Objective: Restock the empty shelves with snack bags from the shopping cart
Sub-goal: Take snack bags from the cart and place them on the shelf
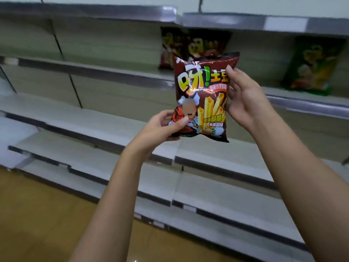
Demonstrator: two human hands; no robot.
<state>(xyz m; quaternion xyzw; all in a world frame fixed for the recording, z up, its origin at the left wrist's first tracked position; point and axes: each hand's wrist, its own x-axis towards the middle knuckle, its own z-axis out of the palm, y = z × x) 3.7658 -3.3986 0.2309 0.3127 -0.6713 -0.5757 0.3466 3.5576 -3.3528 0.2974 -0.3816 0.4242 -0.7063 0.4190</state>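
Note:
I hold a dark brown snack bag point(204, 95) with yellow lettering and pictured potato sticks upright in front of the shelves. My left hand point(164, 125) pinches its lower left corner, thumb on the front. My right hand point(243, 97) holds its right edge, fingers behind the bag and thumb at the upper side. Behind it, on the second shelf from the top point(120, 74), stand two more brown bags of the same kind point(190, 44). A green snack bag point(313, 65) stands further right on that shelf level.
White metal shelves with dark price rails point(94, 140) run in several tiers from upper left to lower right. A shelf edge point(264, 23) sits above the bags. Yellowish-brown floor point(37, 214) lies at lower left. The cart is out of view.

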